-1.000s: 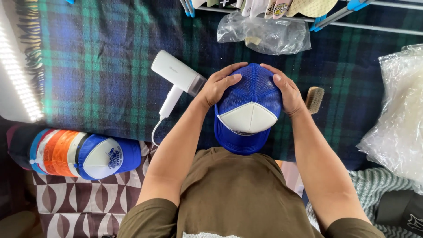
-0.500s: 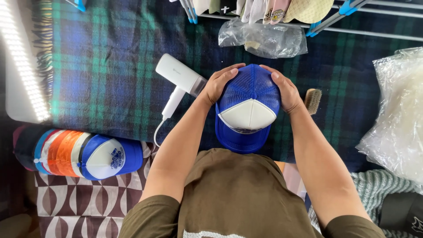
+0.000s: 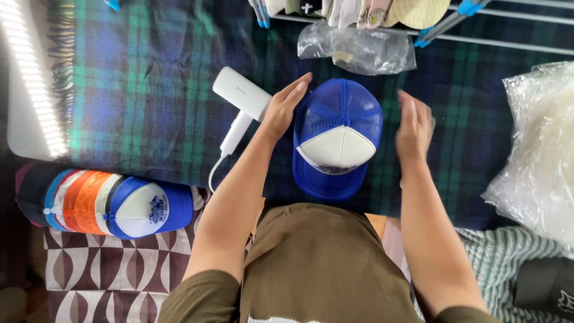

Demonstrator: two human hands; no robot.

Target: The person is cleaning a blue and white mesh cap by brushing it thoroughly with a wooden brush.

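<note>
both hands have just let go. left hand [image 3: 284, 107] flat, fingers straight, edge at the cap's side, gripping nothing; right hand [image 3: 414, 127] open too, blurred, off to the other side w/ a gap. blue and white cap [image 3: 336, 134] sits alone on the plaid blanket [image 3: 149, 90], so we judge the shaping's done. clear bag [image 3: 359, 51] beyond holds sth pale, can't tell what.

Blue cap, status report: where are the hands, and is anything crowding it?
Left hand open, at the cap's left edge. Right hand open, clear of it. Blue cap sits on plaid blanket, unheld. White steamer close behind left hand.
</note>
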